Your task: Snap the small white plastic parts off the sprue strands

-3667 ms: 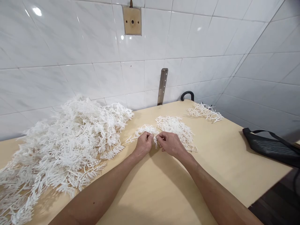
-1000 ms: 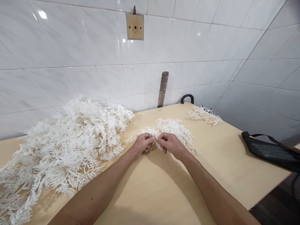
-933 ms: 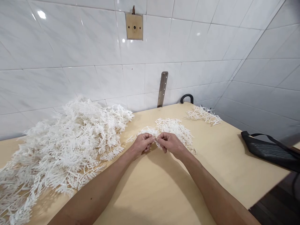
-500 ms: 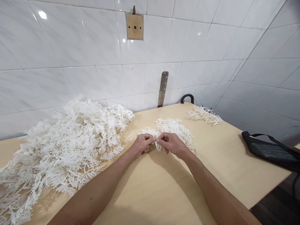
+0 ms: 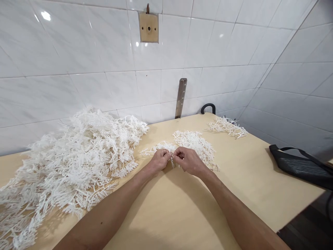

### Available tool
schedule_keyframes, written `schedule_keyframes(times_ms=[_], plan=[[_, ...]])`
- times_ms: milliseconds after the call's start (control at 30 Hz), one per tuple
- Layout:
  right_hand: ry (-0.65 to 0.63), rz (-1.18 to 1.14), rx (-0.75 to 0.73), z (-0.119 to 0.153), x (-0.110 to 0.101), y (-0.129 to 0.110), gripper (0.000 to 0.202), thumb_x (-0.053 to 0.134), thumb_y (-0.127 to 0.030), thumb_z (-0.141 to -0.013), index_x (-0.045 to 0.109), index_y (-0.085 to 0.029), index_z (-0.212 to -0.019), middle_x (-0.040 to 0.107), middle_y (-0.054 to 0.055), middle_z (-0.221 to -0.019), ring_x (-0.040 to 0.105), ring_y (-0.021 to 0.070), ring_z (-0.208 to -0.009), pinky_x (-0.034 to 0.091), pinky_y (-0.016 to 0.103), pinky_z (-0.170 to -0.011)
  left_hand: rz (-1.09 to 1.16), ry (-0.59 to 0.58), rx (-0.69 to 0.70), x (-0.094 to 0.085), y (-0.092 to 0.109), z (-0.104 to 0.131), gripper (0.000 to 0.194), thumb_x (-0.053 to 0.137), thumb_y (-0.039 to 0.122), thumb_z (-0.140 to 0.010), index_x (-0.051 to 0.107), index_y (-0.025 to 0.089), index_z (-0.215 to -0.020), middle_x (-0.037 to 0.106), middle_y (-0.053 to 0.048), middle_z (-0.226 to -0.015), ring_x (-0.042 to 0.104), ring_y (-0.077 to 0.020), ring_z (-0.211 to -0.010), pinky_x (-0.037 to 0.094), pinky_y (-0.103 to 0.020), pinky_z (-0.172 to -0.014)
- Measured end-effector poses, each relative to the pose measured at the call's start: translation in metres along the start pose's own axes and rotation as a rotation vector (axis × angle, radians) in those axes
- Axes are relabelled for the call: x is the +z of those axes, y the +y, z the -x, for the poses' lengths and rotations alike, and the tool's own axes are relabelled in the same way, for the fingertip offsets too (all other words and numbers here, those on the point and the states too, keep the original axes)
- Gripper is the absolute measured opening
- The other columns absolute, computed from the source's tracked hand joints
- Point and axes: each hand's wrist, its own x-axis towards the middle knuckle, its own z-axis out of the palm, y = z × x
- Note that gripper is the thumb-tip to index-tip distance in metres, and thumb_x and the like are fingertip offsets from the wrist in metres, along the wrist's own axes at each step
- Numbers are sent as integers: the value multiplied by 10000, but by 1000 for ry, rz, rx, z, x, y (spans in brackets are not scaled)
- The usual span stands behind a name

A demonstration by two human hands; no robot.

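Note:
My left hand (image 5: 160,160) is closed in a pinch on a white plastic sprig (image 5: 163,146), whose thin branches spread out behind and left of the fingers. My right hand (image 5: 189,161) meets it fingertip to fingertip, thumb and forefinger pinched at the same sprig; the exact spot is hidden by the fingers. A small white tip hangs below the joined fingertips. Just behind my right hand lies a small heap of white sprigs (image 5: 194,140). A much larger pile of white branching plastic foliage (image 5: 85,159) covers the left of the table.
The tan table (image 5: 166,215) stands against a tiled wall. Loose white stems (image 5: 227,127) lie at its back right corner, by a black curved handle (image 5: 208,107). A black mesh-backed object (image 5: 299,166) rests at the right edge. A metal bracket (image 5: 180,99) rises behind the table.
Both hands stay together at nearly the same place. My left hand has turned slightly and curled more, and a small white tip now shows beneath the fingertips.

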Motion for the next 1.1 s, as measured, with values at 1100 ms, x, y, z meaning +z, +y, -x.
schedule_keyframes(times_ms=[1100], plan=[[-47,-287,127,-2,5,3,279,577,-453,-842,681,-195,-854,504,-47,-521,480,100,-405,407,226,-414,187,80,45,-8,-9,-12,429,715,548,-703,501,176,-725,369,92,-513,252,-24,-390,204,-189,-385]])
